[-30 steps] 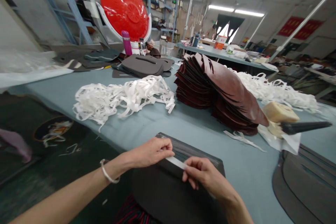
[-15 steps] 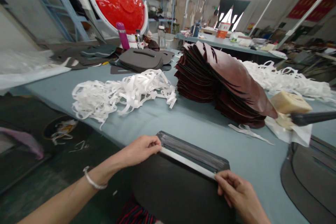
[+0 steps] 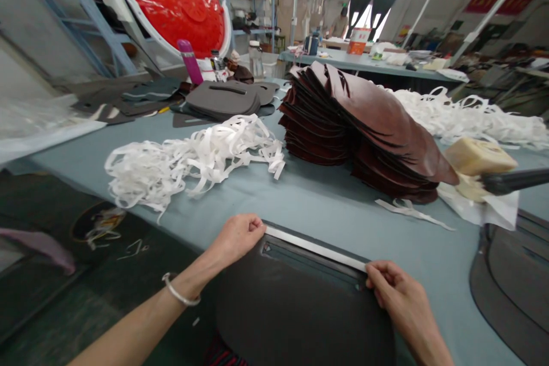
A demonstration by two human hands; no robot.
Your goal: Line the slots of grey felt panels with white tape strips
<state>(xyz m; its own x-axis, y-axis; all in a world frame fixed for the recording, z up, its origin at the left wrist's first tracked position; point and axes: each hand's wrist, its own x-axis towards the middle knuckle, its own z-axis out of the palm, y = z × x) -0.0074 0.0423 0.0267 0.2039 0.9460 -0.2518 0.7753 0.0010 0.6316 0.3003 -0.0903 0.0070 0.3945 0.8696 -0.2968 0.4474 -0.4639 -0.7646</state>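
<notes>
A narrow white strip (image 3: 315,247) is stretched straight between my two hands. My left hand (image 3: 240,238) pinches its left end, and my right hand (image 3: 397,291) pinches the right end. Under the strip lies a dark grey panel (image 3: 300,309) with rounded lower corners and a long slot near its straight top edge. The strip runs along that top edge, above the slot; I cannot tell whether it touches the panel. The panel's top part rests on the table, while its lower part hangs toward my lap.
On the blue-grey table (image 3: 317,200) lie a heap of white strips (image 3: 193,163), a stack of brown leather pieces (image 3: 364,131) and a yellowish block (image 3: 480,157) beside a dark handle (image 3: 517,180). More dark panels (image 3: 514,291) sit at right. Another panel pile (image 3: 223,100) is farther back.
Both hands have moved the white strip from below the panel's slot up to its top edge. The right hand has shifted slightly right and up. The view has tilted a little.
</notes>
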